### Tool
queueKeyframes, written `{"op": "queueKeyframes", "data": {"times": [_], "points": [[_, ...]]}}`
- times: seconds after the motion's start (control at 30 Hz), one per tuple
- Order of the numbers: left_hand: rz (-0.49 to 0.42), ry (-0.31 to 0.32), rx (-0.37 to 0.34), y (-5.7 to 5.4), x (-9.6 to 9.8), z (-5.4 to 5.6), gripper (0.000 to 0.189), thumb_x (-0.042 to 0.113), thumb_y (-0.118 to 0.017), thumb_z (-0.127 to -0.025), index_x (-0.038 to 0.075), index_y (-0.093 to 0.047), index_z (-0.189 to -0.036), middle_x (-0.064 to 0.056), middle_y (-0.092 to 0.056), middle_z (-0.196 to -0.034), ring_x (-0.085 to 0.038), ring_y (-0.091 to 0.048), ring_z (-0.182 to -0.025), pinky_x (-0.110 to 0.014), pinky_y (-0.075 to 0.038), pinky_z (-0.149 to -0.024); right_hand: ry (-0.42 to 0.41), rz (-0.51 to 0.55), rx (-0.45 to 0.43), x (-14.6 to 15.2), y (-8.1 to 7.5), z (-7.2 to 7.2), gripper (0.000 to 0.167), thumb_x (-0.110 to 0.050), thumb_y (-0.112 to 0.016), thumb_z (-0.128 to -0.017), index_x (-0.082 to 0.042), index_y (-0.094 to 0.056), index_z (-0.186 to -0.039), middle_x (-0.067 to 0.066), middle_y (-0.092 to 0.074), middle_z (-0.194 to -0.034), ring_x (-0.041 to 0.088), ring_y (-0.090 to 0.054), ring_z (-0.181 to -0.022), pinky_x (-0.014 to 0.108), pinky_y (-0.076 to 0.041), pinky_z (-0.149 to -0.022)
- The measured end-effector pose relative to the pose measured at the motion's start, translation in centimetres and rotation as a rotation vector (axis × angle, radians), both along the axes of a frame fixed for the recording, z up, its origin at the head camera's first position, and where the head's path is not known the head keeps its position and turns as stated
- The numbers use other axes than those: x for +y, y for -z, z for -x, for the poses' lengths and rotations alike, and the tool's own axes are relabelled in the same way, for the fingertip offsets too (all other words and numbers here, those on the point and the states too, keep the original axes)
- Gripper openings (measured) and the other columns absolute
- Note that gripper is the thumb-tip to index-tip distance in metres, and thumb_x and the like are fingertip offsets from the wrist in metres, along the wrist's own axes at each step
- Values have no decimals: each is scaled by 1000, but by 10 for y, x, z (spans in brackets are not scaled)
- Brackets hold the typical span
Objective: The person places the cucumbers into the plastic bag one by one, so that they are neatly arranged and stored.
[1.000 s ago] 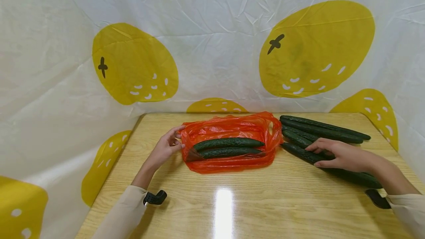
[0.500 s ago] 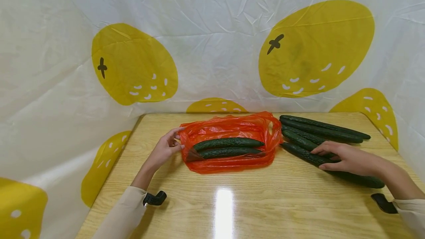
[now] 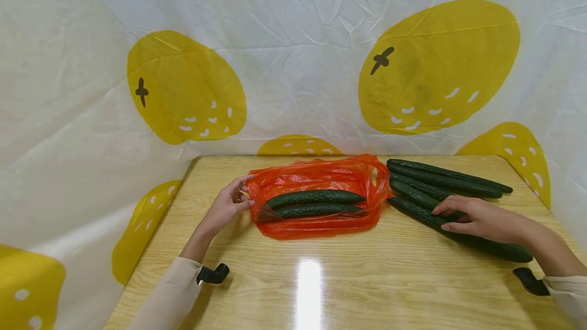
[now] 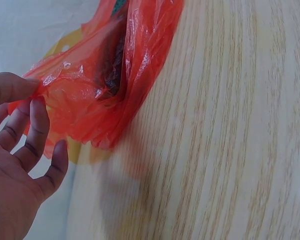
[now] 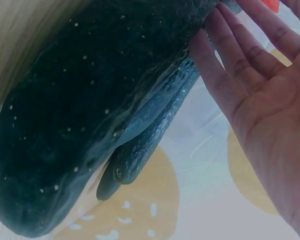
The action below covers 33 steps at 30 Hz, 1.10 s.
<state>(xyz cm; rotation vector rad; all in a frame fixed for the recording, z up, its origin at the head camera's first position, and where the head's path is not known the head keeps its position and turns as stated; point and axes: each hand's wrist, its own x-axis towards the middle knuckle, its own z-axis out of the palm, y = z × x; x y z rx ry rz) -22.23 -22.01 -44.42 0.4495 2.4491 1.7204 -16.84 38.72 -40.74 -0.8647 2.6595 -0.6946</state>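
An orange-red plastic bag (image 3: 316,230) lies on the table with its mouth spread. Two dark green cucumbers (image 3: 316,197) lie side by side in it. My left hand (image 3: 229,200) pinches the bag's left edge between thumb and fingertips. In the left wrist view the thin film (image 4: 70,90) is stretched from those fingers. At the right, my right hand (image 3: 481,219) reaches over the nearest loose cucumber (image 3: 497,245), thumb on its near side and fingertips on its far side. The right wrist view shows this cucumber (image 5: 65,120) close up, with fingertips touching it.
Several more cucumbers (image 3: 458,181) lie behind the right hand, their left ends near the bag. The wooden table (image 3: 367,279) ends at a white cloth backdrop (image 3: 298,90) printed with yellow fruit. A bright reflection lies on the table's front.
My right hand has shifted slightly to the right, and the nearest cucumber's right end has moved a little that way. The left hand and bag stay nearly still.
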Motion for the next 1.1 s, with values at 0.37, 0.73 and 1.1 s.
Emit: {"op": "queueKeyframes", "data": {"times": [0.37,0.73,1.1], "points": [[-39,16,3,2,0,-1,67,-8,-67,-91,5,-43,-152,-17,-45,-112,-22,-55,-88,-24,-52,-71,-2,2,-9,2,1,0,30,-25,-66,-100,-15,-63,-128,6,-63,-123,11,-65,-104,26,-56,-75],[-40,13,9,3,-1,0,66,-8,-67,-91,5,-44,-152,-18,-47,-113,-21,-56,-86,-26,-53,-72,-14,-17,6,-1,0,2,36,-23,-73,-95,-10,-64,-127,5,-66,-119,15,-65,-102,27,-56,-73],[-22,16,11,2,0,0,66,-5,-68,-92,6,-44,-152,-19,-48,-114,-20,-55,-84,-28,-52,-71,-17,-57,65,-4,4,6,39,-20,-79,-88,-8,-67,-123,0,-68,-113,12,-66,-94,30,-56,-74]]}}
